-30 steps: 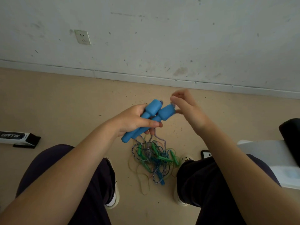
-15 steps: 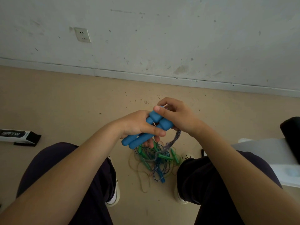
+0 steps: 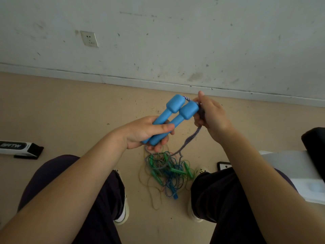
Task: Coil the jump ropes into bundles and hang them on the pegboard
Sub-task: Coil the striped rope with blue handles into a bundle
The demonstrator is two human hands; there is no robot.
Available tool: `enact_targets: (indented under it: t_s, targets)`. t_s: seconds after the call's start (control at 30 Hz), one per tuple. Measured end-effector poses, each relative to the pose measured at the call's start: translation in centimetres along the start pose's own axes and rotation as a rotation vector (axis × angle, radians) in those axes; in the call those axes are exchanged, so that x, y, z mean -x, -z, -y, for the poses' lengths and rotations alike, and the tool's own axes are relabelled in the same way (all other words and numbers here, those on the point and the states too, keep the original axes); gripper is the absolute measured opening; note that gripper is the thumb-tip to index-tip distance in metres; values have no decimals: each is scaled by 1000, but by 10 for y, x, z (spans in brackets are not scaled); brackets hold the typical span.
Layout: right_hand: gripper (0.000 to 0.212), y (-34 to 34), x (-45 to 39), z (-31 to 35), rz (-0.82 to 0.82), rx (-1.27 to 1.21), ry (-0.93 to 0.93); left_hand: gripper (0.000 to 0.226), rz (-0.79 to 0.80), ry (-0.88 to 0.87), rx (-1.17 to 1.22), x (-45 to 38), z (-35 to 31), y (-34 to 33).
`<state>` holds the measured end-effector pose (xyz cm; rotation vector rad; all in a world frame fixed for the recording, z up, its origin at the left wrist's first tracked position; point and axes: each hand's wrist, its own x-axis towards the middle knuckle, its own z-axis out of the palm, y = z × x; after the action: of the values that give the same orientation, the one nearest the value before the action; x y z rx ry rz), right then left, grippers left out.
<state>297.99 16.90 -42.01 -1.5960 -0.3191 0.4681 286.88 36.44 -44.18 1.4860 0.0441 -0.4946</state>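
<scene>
The two blue handles (image 3: 173,115) of one jump rope lie side by side in the left hand (image 3: 147,132), whose fingers and thumb curl round their thin shafts, thick ends pointing up and away. Its braided cord (image 3: 190,138) leaves the handle tops, passes into the right hand (image 3: 210,117), which grips it just beside the handles, and drops in a slack line to the floor (image 3: 79,111). There it runs into the tangle (image 3: 167,169) of other ropes, green handles and thin blue, green and yellowish cords, lying between the person's shoes.

My judgement is that the winding has barely begun, and the risk sits in that pile: the hanging cord appears threaded through the others, so pulling in more length could drag the heap up or tighten a knot. Loose wraps could also slide off the smooth handles if the left hand's grip eases. No pegboard is in view.

At the left, a black and white box (image 3: 19,148) on the floor bears letters that look like "SRTW", though I cannot be sure. A wall socket (image 3: 89,39) sits above; a dark phone-like object (image 3: 223,166) lies by the right knee.
</scene>
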Motion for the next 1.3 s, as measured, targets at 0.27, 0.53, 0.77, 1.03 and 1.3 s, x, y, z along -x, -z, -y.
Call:
enact_targets:
  t_s: [0.27, 0.53, 0.77, 1.03, 1.3]
  targets:
    - [10, -9, -1, -16, 20, 259, 48, 33, -410, -145, 117, -8, 1, -1]
    - [21, -23, 2, -16, 48, 319, 63, 20, -651, -193, 153, -13, 0, -3]
    - [23, -24, 3, -16, 106, 676, 87, 15, -812, -178, 45, -16, 1, -1]
    - [10, -17, 15, 2, 294, 660, 214, 21, -183, 199, -556, -5, 2, 8]
    - [25, -14, 12, 0, 282, 519, 282, 23, 54, 273, -501, 1, -7, 10]
